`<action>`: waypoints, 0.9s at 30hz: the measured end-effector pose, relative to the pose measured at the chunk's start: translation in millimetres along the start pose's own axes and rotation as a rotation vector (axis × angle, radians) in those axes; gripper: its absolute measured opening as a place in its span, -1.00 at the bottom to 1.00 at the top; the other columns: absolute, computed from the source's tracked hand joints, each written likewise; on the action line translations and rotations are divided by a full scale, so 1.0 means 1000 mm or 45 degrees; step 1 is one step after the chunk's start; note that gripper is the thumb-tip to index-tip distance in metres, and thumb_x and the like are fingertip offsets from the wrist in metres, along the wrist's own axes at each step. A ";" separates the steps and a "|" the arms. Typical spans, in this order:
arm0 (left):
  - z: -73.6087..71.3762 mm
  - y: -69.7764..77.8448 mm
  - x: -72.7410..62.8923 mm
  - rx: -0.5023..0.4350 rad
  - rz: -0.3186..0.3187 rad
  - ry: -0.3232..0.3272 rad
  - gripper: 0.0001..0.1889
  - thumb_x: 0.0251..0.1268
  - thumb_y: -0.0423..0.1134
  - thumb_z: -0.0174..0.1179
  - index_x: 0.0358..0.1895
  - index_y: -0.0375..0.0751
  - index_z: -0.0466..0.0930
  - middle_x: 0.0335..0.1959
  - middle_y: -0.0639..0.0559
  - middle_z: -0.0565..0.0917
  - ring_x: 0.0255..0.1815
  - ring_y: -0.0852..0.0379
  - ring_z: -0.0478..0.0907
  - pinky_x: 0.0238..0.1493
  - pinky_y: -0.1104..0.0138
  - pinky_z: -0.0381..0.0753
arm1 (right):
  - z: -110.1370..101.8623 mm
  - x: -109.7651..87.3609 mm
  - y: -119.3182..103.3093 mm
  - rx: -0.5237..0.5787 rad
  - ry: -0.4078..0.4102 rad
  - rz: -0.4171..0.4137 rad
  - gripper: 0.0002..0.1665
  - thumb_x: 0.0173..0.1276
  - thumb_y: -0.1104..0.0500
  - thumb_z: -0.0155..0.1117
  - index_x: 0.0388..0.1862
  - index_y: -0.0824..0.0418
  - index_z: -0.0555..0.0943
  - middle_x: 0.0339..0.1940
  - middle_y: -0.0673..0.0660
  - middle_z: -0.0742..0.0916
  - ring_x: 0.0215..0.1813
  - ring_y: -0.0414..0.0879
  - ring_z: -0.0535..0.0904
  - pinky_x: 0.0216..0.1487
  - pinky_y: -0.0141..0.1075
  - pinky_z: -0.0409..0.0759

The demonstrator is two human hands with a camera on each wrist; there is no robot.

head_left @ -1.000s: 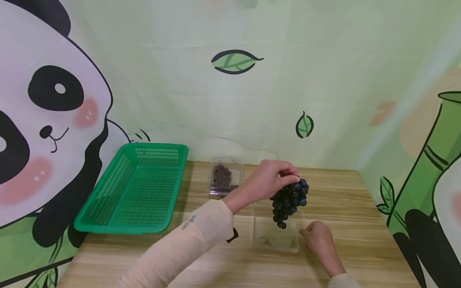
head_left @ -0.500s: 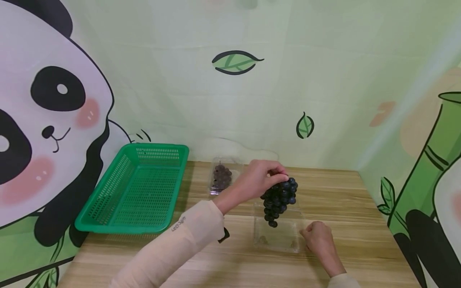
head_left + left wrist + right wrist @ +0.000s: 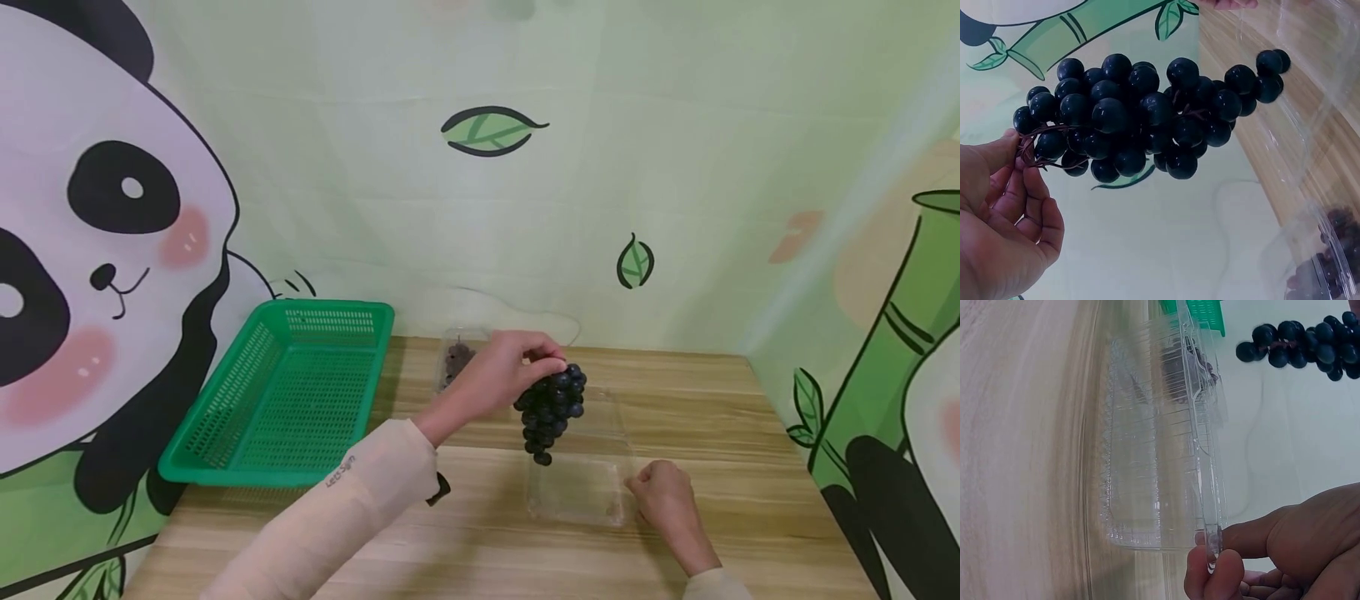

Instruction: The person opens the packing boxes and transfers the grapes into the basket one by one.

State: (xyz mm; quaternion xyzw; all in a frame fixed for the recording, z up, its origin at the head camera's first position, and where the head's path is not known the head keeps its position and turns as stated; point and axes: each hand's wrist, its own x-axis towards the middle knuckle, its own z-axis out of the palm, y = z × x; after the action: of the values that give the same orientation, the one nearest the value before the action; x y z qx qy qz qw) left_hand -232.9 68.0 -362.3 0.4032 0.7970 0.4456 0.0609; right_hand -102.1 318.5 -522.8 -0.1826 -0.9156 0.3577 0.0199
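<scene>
A bunch of dark grapes (image 3: 551, 410) hangs in the air, its stem pinched between thumb and fingers of my left hand (image 3: 506, 371). The left wrist view shows the reddish-brown stem of the grapes (image 3: 1110, 115) at the fingertips of the left hand (image 3: 1010, 212). Below and slightly right of the bunch stands a clear plastic box (image 3: 577, 492) with its lid folded back. My right hand (image 3: 663, 496) stays at the box's right side; in the right wrist view its thumb and fingers pinch the rim of the clear box (image 3: 1160, 487).
To the left stands a green slotted basket (image 3: 292, 408) on the wooden table (image 3: 465, 542). A second clear box with reddish-brown grapes (image 3: 456, 360) sits at the back, partly covered by my left hand. A printed cloth backdrop (image 3: 337, 167) rises behind the table.
My left hand has carried the bunch of grapes leftward, from the right part of the clear box to above its left side. The right hand has kept its place at the rim.
</scene>
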 end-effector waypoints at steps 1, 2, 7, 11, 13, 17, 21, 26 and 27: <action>-0.001 -0.001 -0.001 0.004 -0.001 0.006 -0.88 0.52 -0.19 0.24 -0.10 -0.05 0.76 -0.22 0.20 0.72 -0.24 0.24 0.58 -0.20 0.36 0.59 | 0.000 0.000 0.000 0.000 -0.002 0.006 -0.72 0.37 0.32 0.37 -0.57 0.36 0.62 -0.78 0.07 0.64 -0.74 -0.18 0.54 -0.66 -0.34 0.43; -0.003 -0.002 -0.002 0.012 -0.004 0.014 -0.88 0.52 -0.19 0.24 -0.10 -0.05 0.77 -0.21 0.20 0.72 -0.24 0.24 0.58 -0.21 0.36 0.59 | 0.000 0.000 -0.001 0.001 -0.003 0.011 -0.72 0.37 0.32 0.36 -0.56 0.37 0.62 -0.77 0.08 0.64 -0.73 -0.17 0.55 -0.66 -0.34 0.44; -0.009 -0.007 -0.006 0.055 -0.013 0.066 -0.87 0.51 -0.19 0.26 -0.11 -0.08 0.78 -0.18 0.16 0.75 -0.23 0.23 0.57 -0.21 0.35 0.58 | 0.000 0.000 -0.001 0.004 -0.010 0.025 -0.72 0.38 0.32 0.36 -0.55 0.38 0.63 -0.75 0.09 0.65 -0.72 -0.13 0.59 -0.66 -0.35 0.44; -0.016 -0.008 -0.010 0.086 -0.004 0.094 -0.87 0.49 -0.20 0.27 -0.11 -0.12 0.78 -0.19 0.11 0.77 -0.22 0.20 0.59 -0.19 0.36 0.59 | 0.000 0.000 -0.001 -0.002 -0.012 0.025 -0.73 0.38 0.32 0.36 -0.54 0.39 0.63 -0.75 0.09 0.65 -0.72 -0.16 0.57 -0.65 -0.35 0.44; -0.020 -0.009 -0.011 0.099 0.001 0.101 -0.87 0.48 -0.21 0.28 -0.12 -0.15 0.78 -0.19 0.09 0.77 -0.21 0.19 0.59 -0.17 0.36 0.59 | 0.000 0.000 -0.001 -0.008 -0.008 0.023 -0.74 0.37 0.31 0.36 -0.53 0.40 0.64 -0.76 0.09 0.65 -0.73 -0.18 0.55 -0.65 -0.34 0.44; -0.028 -0.011 -0.014 0.104 -0.004 0.118 -0.87 0.48 -0.22 0.29 -0.13 -0.18 0.78 -0.19 0.06 0.78 -0.21 0.17 0.59 -0.10 0.32 0.62 | 0.000 0.000 -0.001 -0.013 -0.006 0.019 -0.74 0.37 0.31 0.37 -0.52 0.40 0.65 -0.77 0.08 0.64 -0.73 -0.19 0.53 -0.64 -0.34 0.45; -0.036 -0.014 -0.020 0.106 -0.026 0.130 -0.86 0.49 -0.22 0.27 -0.13 -0.17 0.77 -0.19 0.07 0.77 -0.21 0.17 0.60 -0.04 0.25 0.64 | 0.000 0.000 -0.001 -0.014 -0.011 0.014 -0.74 0.37 0.31 0.37 -0.52 0.41 0.65 -0.76 0.08 0.64 -0.73 -0.19 0.52 -0.64 -0.34 0.45; -0.045 -0.017 -0.028 0.103 -0.060 0.155 -0.86 0.49 -0.20 0.27 -0.13 -0.15 0.77 -0.20 0.08 0.76 -0.24 0.17 0.60 -0.09 0.22 0.65 | 0.000 0.000 0.000 -0.008 -0.021 0.016 -0.75 0.38 0.32 0.36 -0.49 0.44 0.65 -0.74 0.10 0.65 -0.72 -0.18 0.53 -0.65 -0.35 0.46; -0.046 -0.018 -0.029 0.102 -0.070 0.158 -0.86 0.49 -0.20 0.27 -0.12 -0.15 0.77 -0.20 0.09 0.76 -0.24 0.18 0.61 -0.11 0.23 0.65 | 0.000 0.000 0.000 -0.007 -0.020 0.015 -0.75 0.38 0.32 0.36 -0.49 0.44 0.65 -0.73 0.10 0.65 -0.72 -0.18 0.54 -0.65 -0.35 0.46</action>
State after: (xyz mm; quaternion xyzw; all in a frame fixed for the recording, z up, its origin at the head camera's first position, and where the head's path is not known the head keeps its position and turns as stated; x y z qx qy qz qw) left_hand -245.0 12.3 -356.1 0.3550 0.8270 0.4358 0.0073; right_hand -102.1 318.4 -523.1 -0.1851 -0.9156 0.3569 0.0103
